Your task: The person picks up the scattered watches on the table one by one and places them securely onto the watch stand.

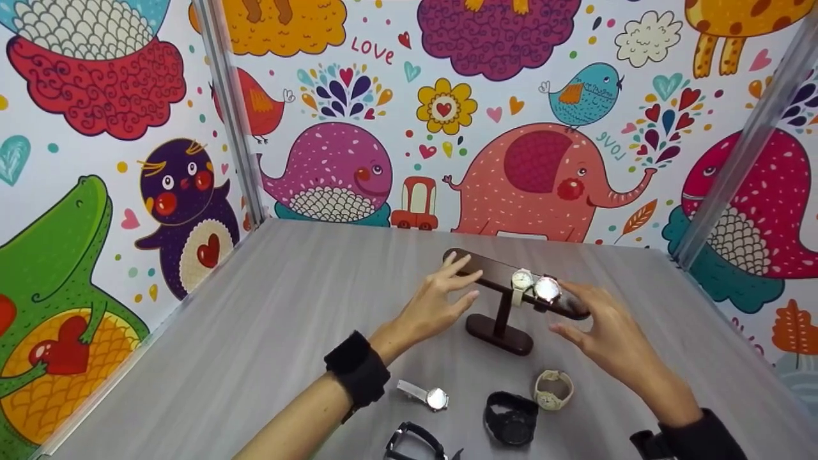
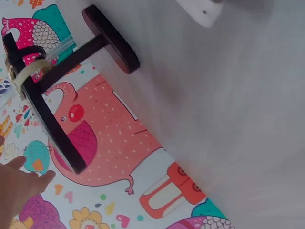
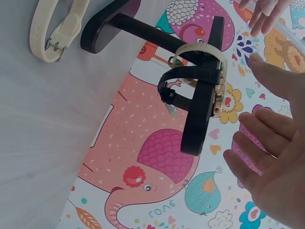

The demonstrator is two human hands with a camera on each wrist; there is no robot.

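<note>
A dark T-shaped watch stand [image 1: 500, 332] stands upright on the table, its top bar carrying two watches. A cream-strapped watch [image 1: 522, 281] and a black-strapped watch [image 1: 547, 289] with a shiny face sit side by side, right of the bar's middle. My left hand [image 1: 441, 297] is at the bar's left end, fingers spread and holding nothing. At the other end is my right hand [image 1: 610, 326], fingers loosely extended. The right wrist view shows a gap between the right hand [image 3: 274, 148] and the bar [image 3: 198, 121]; both watch straps loop around it.
Nearer me on the table lie a light-strapped watch [image 1: 436, 398], a cream watch [image 1: 553, 390], a chunky black watch [image 1: 511, 421] and a black-strapped one [image 1: 415, 437] at the frame's bottom edge. Printed cartoon panels [image 1: 345, 166] wall in the table's back and sides.
</note>
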